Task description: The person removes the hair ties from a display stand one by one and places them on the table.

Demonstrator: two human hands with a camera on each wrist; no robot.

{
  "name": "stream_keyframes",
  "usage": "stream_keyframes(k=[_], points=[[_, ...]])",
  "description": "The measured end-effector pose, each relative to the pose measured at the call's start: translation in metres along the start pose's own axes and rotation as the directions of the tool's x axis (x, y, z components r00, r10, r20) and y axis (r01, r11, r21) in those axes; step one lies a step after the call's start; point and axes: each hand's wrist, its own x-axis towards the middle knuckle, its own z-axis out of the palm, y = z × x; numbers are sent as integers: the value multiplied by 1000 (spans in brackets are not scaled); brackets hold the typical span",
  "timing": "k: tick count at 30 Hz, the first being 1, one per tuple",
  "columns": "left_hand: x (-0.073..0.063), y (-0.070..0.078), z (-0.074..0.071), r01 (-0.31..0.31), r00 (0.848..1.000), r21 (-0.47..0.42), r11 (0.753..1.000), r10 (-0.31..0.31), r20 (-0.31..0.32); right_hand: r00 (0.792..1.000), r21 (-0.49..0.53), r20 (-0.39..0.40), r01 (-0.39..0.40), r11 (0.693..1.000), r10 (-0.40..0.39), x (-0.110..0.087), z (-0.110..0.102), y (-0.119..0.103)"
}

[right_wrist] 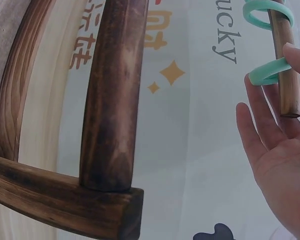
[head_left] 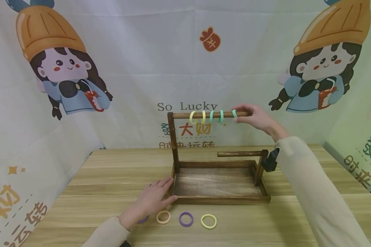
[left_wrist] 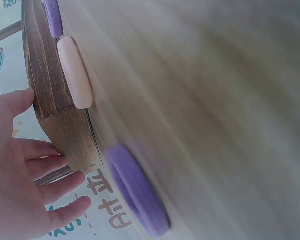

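Note:
In the head view my right hand [head_left: 256, 118] pinches a mint-green ring [head_left: 234, 113] between thumb and fingers, near the free end of the stand's upper wooden rod [head_left: 180, 116]. The right wrist view shows this ring [right_wrist: 270, 71] looped around the rod. Two more mint rings [head_left: 221, 117] and two pale yellow rings [head_left: 203, 117] hang further left on it. My left hand [head_left: 151, 199], fingers extended, rests against the left front corner of the dark wooden tray base [head_left: 222, 200].
The lower rod [head_left: 239, 154] is bare, on a short post at the tray's right. In front of the tray lie a yellow ring [head_left: 208, 221], a purple ring [head_left: 186, 219] and a peach ring [head_left: 163, 217]. Another purple ring [head_left: 143, 220] is partly hidden by my left hand.

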Motion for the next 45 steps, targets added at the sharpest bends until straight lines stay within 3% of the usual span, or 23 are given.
stream_keyframes(k=[15,25,37,45], points=[[-1,2,-2,-10,1000,6,1000,9,1,999,-37,-7,38,999,-38,2,0,5],[-1,1,0,-12,1000,11,1000,12,-2,996,-22,-66,59,998,-61,0,-1,8],[-1,0,1,-11,1000,21,1000,11,-2,994,10,-78,83,996,-82,-5,-6,12],[-1,0,0,-12,1000,11,1000,12,0,992,-33,-90,80,996,-83,-8,-9,12]])
